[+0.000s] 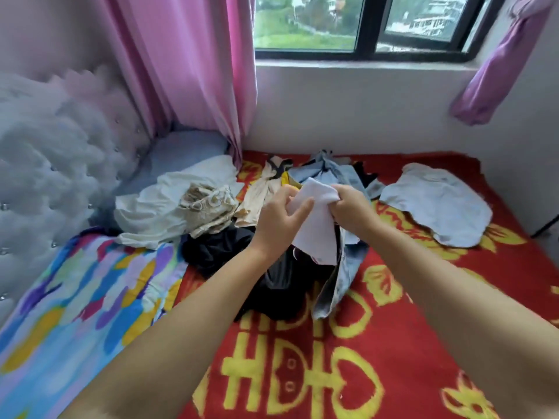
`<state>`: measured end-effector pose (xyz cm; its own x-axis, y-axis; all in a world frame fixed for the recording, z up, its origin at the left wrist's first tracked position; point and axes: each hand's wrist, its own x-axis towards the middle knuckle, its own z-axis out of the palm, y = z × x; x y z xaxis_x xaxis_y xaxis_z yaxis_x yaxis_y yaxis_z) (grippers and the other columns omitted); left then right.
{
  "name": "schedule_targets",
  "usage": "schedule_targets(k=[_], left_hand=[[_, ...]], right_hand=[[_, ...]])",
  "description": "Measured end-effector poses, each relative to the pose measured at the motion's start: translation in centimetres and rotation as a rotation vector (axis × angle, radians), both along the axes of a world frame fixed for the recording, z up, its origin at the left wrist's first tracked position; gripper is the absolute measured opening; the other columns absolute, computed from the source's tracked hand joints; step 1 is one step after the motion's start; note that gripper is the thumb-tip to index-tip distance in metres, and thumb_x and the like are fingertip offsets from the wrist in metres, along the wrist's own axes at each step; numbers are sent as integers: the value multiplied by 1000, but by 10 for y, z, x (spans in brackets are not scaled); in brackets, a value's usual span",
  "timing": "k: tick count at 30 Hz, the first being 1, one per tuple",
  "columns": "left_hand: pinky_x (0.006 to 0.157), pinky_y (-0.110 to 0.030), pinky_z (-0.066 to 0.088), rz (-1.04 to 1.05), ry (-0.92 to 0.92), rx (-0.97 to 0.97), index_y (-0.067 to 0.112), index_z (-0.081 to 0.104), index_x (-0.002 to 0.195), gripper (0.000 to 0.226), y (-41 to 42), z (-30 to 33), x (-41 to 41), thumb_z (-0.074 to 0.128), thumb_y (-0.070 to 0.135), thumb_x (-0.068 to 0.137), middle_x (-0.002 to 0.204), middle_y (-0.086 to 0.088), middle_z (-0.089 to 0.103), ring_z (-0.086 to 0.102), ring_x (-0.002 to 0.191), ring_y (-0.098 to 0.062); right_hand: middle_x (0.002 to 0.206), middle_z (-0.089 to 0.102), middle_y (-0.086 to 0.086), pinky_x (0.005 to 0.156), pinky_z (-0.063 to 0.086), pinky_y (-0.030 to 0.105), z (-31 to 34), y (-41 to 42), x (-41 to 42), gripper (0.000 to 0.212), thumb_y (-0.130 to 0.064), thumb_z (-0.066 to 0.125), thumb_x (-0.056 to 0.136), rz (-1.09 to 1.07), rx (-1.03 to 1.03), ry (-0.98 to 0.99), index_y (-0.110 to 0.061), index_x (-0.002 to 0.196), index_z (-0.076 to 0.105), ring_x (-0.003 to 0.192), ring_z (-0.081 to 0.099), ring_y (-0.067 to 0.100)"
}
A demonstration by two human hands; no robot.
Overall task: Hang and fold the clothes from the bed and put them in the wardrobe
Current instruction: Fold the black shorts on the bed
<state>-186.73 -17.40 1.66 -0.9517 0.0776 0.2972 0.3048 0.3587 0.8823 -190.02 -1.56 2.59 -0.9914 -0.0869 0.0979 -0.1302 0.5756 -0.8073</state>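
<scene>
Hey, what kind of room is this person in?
Most likely a bedroom: a bed with a red and yellow blanket, a tufted headboard, and pink curtains beside a window.

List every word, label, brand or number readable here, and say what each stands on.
Red blanket: large yellow woven characters, ornamental and cut off by the arms, not readable as words.
White cloth in the hands: no print visible.
Other clothes: no legible label or brand.
</scene>
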Motion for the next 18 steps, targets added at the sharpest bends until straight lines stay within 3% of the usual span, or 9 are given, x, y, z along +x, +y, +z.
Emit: schedule_targets(k=[3, 5, 7, 9, 11, 12, 13, 15, 18], left_hand=[[80, -8, 43, -77, -64, 90, 24, 39, 127, 61, -13, 8, 12, 74, 31, 78, 119, 1, 50, 51, 105, -8], [78, 1, 37, -149, -145, 38, 37, 27, 127, 71, -18, 1, 24, 77, 22, 79, 120, 16, 47, 47, 110, 0], [77, 1, 37, -262, -320, 30, 47, 20, 128, 79, -21, -4, 34, 77, 34, 76, 118, 34, 42, 46, 111, 10], [80, 0, 37, -338, -351, -14, 62, 9, 129, 88, -27, -8, 44, 74, 44, 72, 120, 44, 36, 41, 111, 23], [77, -2, 39, -339, -281, -112, 64, 12, 133, 85, -36, -12, 47, 68, 32, 78, 118, 40, 43, 46, 107, 22], [77, -5, 41, -287, -242, -172, 51, 23, 139, 75, -41, -15, 47, 62, 23, 81, 113, 32, 52, 53, 103, 14], [76, -13, 42, -222, -199, -231, 33, 41, 135, 56, -48, -17, 45, 58, 17, 84, 106, 20, 59, 59, 98, 2], [70, -26, 40, -116, -198, -328, 14, 61, 96, 10, -67, -25, 39, 53, 15, 89, 88, 5, 63, 58, 82, -11], [61, -21, 39, -63, -374, -234, 16, 63, 75, 21, -90, -28, 35, 55, 21, 94, 71, 9, 63, 58, 68, -7]], right_hand=[[59, 45, -3, 48, 28, 21, 67, -13, 6, 13, -8, 42, 75, -41, -237, 97, -8, 70, 53, 56, 39, 10], [59, 42, 1, 49, 26, 22, 96, -20, 9, 17, -5, 37, 77, -44, -336, 105, -7, 72, 53, 56, 37, 12], [55, 41, -2, 48, 28, 20, 109, -25, 11, 22, 2, 32, 78, -43, -329, 99, -7, 70, 51, 52, 36, 11], [52, 36, -4, 46, 26, 20, 110, -29, 12, 26, 4, 31, 79, -73, -316, 78, -11, 61, 41, 49, 31, 11], [55, 34, -1, 45, 24, 19, 104, -28, 10, 30, 2, 31, 83, -143, -340, 46, -15, 59, 37, 51, 30, 13], [57, 35, 0, 43, 24, 18, 101, -25, 10, 31, 1, 32, 85, -185, -361, 36, -15, 60, 39, 51, 31, 13], [58, 38, 0, 42, 26, 17, 97, -22, 10, 31, 0, 33, 86, -227, -398, 28, -14, 62, 44, 52, 34, 14], [63, 48, 1, 43, 34, 16, 88, -14, 13, 31, 2, 35, 88, -297, -537, 2, -12, 67, 54, 54, 45, 13], [71, 59, 2, 46, 46, 17, 77, 3, 18, 31, 0, 41, 91, -395, -595, -28, -14, 72, 60, 61, 56, 11]])
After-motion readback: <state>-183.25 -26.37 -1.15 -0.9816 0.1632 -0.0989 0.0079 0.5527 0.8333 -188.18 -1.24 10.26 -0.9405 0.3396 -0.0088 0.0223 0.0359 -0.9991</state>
